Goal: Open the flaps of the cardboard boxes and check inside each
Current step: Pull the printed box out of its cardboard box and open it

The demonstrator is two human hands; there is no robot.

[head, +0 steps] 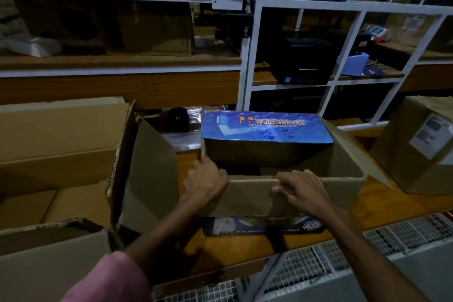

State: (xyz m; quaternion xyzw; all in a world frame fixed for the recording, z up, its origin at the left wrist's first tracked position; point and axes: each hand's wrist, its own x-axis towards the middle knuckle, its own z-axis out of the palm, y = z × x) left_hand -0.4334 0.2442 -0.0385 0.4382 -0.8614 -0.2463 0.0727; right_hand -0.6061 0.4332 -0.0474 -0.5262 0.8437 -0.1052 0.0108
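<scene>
While both hands grip near rim of tape carton, dead centre: left hand curled over 9 o'clock corner, right hand pinching near flap fold. Flaps open (interior too dark). I judge: check step; next, lean in, then sealed box at 3 o'clock.

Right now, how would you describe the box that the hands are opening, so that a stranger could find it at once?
Look at the wooden bench below the white shelves. Between a big plain box and a labelled box stands the open box, with the left hand and right hand on its near edge. Only it has blue flaps printed WONDER 555.
</scene>
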